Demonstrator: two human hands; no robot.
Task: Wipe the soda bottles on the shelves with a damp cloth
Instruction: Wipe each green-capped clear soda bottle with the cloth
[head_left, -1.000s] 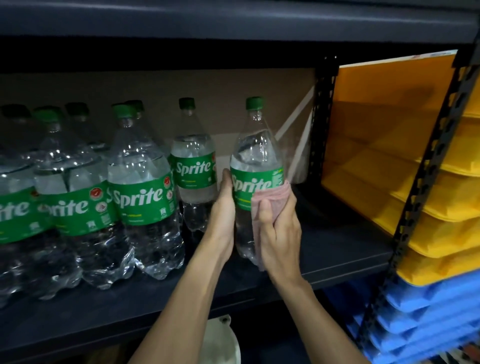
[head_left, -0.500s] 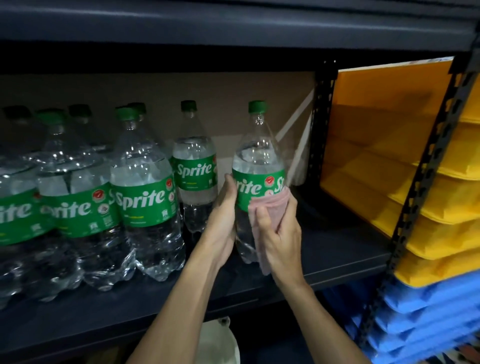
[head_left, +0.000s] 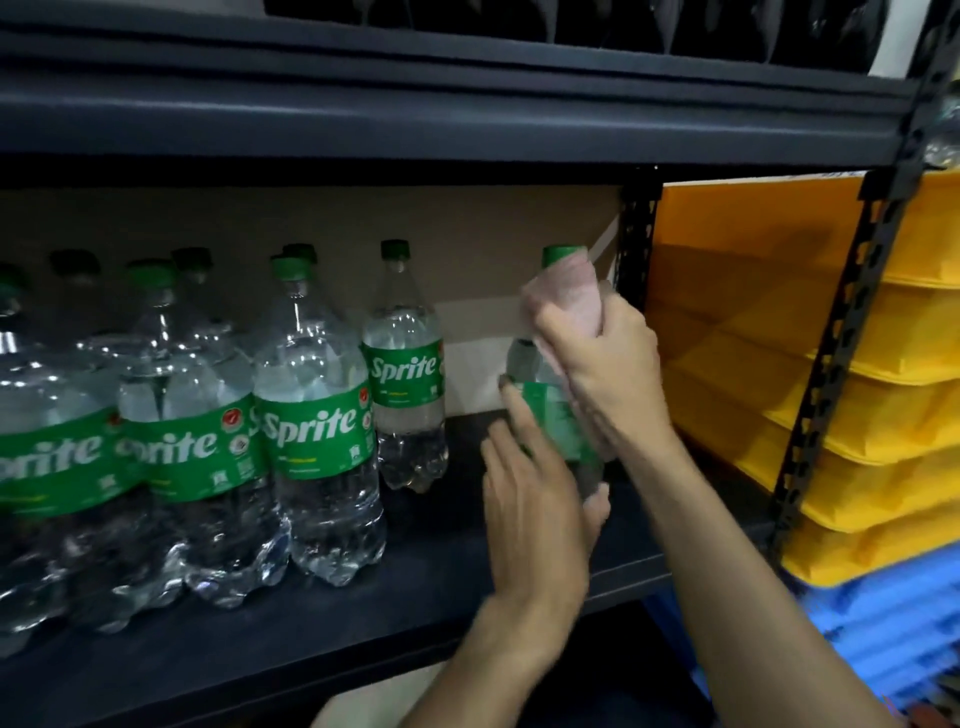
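While steadying the bottle (head_left: 523, 361) upright near the right end of the shelf (head_left: 415, 587), grips it low with the left hand (head_left: 535, 509), fingers curled round the label (head_left: 549, 418). Clamps the pink cloth (head_left: 563, 293) round its neck with the right hand (head_left: 610, 374), just under the green cap (head_left: 555, 254) — probably wipes down along the upright axis next; free room leftward, post (head_left: 635, 270) close on the right

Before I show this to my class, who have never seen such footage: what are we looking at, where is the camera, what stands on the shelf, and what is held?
No machine here: a person's two bare hands, filmed by one camera worn on the head, looking forward and down. Sprite bottles stand on a dark shelf; yellow bins sit to the right. The left hand grips the rightmost bottle low down; the right hand wraps a pink cloth round its neck.
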